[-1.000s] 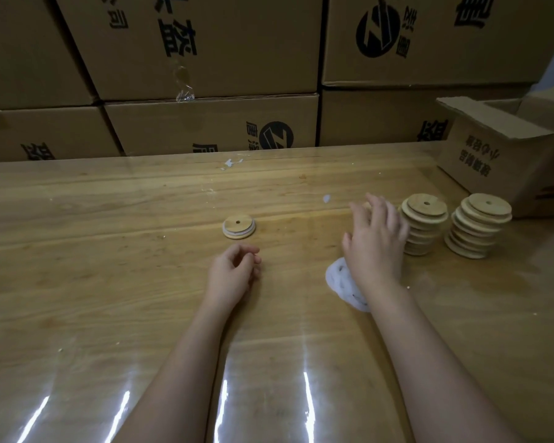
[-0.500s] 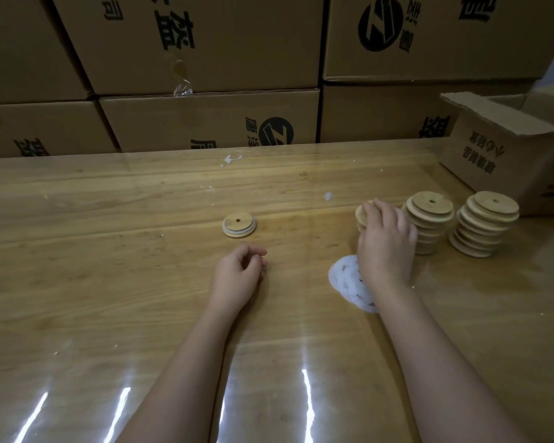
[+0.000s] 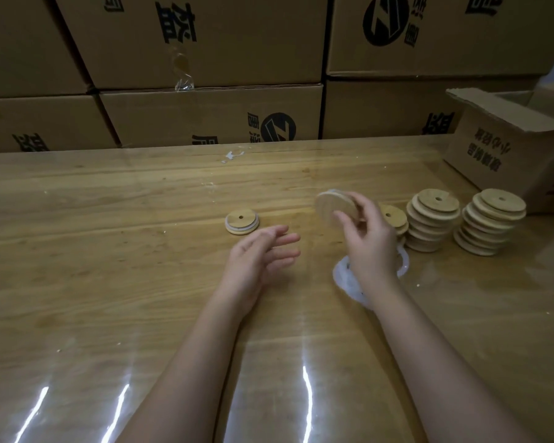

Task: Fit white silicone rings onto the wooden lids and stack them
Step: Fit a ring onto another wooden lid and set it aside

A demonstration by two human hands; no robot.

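My right hand [image 3: 367, 241] pinches a round wooden lid [image 3: 333, 204] and holds it tilted above the table. My left hand [image 3: 263, 257] hovers open beside it, fingers straight and pointing right, holding nothing. A lid with a white ring fitted [image 3: 242, 222] lies flat on the table, just beyond my left hand. A pile of white silicone rings [image 3: 349, 279] lies under my right wrist, partly hidden. Right of my hand stand a short stack of lids [image 3: 395, 220] and two taller stacks [image 3: 432, 223] [image 3: 490, 222].
An open cardboard box [image 3: 512, 151] stands at the back right of the wooden table [image 3: 109, 251]. A wall of large printed cartons [image 3: 205, 116] runs along the far edge. A clear glossy sheet covers the tabletop.
My right hand has lifted a wooden lid off the short stack and brought it leftward. My left hand has uncurled and its fingers are now straight.
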